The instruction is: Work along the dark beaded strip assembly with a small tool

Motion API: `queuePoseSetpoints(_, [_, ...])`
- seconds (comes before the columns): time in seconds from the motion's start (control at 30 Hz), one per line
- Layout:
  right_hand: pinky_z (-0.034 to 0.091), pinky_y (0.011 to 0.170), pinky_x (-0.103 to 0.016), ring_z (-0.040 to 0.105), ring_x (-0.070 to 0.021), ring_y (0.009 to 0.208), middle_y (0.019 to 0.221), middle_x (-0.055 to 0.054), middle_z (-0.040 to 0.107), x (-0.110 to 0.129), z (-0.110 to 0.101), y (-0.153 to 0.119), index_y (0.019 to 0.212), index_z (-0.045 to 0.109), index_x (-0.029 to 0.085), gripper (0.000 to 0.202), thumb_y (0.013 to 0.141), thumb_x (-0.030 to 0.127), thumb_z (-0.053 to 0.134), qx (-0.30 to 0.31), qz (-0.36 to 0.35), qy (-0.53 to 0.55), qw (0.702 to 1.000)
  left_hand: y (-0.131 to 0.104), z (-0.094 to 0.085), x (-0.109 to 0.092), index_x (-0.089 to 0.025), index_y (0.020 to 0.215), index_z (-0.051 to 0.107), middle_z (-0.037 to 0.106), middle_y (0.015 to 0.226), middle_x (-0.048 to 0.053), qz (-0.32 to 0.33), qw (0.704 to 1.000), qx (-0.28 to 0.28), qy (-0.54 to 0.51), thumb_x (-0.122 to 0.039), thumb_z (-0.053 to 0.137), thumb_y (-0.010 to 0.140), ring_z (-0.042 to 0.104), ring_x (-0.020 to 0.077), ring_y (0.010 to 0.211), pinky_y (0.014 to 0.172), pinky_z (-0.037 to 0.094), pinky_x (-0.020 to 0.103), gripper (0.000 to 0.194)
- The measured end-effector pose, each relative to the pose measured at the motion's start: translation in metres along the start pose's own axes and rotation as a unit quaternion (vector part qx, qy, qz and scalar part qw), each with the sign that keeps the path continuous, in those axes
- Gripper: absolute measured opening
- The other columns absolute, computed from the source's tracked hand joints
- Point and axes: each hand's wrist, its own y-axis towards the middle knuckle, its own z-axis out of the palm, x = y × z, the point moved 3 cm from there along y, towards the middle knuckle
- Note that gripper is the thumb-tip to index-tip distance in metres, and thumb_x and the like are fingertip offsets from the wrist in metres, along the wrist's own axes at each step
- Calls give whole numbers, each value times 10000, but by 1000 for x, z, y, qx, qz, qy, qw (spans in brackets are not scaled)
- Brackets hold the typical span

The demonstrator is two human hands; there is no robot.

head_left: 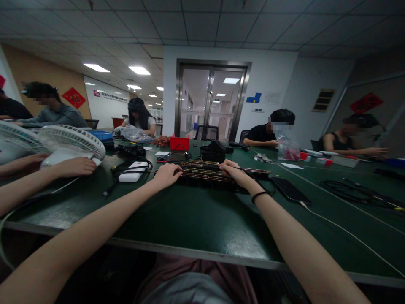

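Observation:
Several long, thin, dark strips with shiny copper-coloured specks point(205, 174) lie side by side across the table in front of me. At their left end is my left hand point(167, 175), thumb and fingers pinched together. My right hand point(236, 172) is closed at the right part of the row, its fingertips pressed together. A thin dark strand point(202, 166) seems to run between the two hands, over the row. The dim light hides its exact kind and just what the fingertips grip.
A white power bank point(133, 172) with black cables lies left, a phone point(289, 190) on a white cable right. Behind the strips stand a black case point(211, 150) and a red bin point(179, 142). Another person's hand point(76, 166) rests by a white fan point(71, 141). More people sit around.

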Motion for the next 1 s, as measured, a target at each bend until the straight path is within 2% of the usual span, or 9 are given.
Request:
queuePoseSetpoints(0.7, [306,549,-268,399,-134,573,569,42,455,-1,-1,0,674,460,241,253,690,411,646,-5,8,-12,1000,2,4,4,-226,1075,751,767,1129,56,10,1000,-5,9,-276,553,970,695,240,1065,957,510,346,229])
queuePoseSetpoints(1.0, [309,549,-268,396,-125,559,572,43,464,-2,0,1,654,443,237,249,691,389,636,-10,11,-4,1000,1,4,2,-183,1101,743,757,1148,89,3,1000,-1,-3,-268,554,974,687,271,1077,968,503,383,243])
